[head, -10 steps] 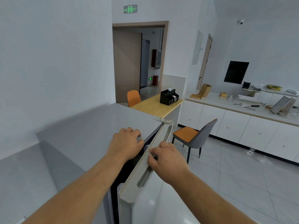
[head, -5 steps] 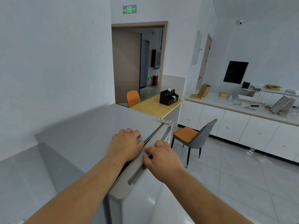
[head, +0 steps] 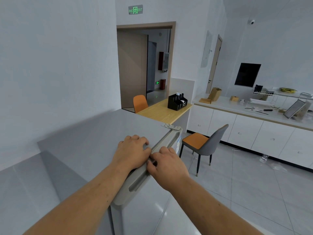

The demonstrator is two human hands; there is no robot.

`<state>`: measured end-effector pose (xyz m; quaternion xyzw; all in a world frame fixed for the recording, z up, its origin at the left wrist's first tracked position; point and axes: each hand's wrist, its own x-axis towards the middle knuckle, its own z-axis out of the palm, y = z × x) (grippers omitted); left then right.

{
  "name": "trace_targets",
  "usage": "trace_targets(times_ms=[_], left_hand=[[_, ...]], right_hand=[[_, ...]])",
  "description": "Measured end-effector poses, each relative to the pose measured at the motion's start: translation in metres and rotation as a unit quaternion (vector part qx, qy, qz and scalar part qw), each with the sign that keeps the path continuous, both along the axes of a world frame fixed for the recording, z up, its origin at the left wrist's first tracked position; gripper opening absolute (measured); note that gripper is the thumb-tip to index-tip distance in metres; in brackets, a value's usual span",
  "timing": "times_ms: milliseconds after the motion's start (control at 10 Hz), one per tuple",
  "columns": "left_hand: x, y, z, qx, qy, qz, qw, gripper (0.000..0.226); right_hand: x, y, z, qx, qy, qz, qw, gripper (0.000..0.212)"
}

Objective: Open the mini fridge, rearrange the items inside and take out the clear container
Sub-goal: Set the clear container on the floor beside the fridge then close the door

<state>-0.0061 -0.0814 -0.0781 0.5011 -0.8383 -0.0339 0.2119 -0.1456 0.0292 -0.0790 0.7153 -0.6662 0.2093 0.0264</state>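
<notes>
The grey mini fridge's flat top (head: 94,136) fills the lower left of the head view. Its door (head: 144,212) lies closed against the body, with a long grip recess (head: 136,184) along its top edge. My left hand (head: 133,152) rests palm down on the fridge top at the front edge, fingers spread. My right hand (head: 166,164) is beside it, fingers curled into the door's grip recess. The two hands touch. The inside of the fridge and the clear container are hidden.
A grey chair with an orange seat (head: 203,143) stands just right of the fridge door. Behind the fridge is a wooden counter (head: 162,111) with a black organiser (head: 177,101). White cabinets (head: 245,131) line the right wall. Tiled floor (head: 245,192) lies to the right.
A second ago the door stood ajar with a dark gap showing. It has swung in against the fridge body, and my right hand moved left with it until it met my left hand.
</notes>
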Motion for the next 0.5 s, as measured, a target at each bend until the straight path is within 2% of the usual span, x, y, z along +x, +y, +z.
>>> trace_targets(times_ms=[300,400,500], left_hand=[[-0.002,0.008,0.001,-0.024,0.001,-0.004,1.000,0.041],[-0.001,0.011,0.004,-0.059,0.021,-0.008,0.998,0.048],[-0.008,0.024,0.013,-0.089,0.034,-0.018,0.995,0.064]], right_hand=[[-0.013,0.002,0.008,0.008,0.007,0.018,1.000,0.040],[-0.031,0.004,0.016,-0.012,-0.016,-0.005,1.000,0.046],[-0.050,0.009,0.026,-0.034,-0.015,-0.036,0.999,0.064]])
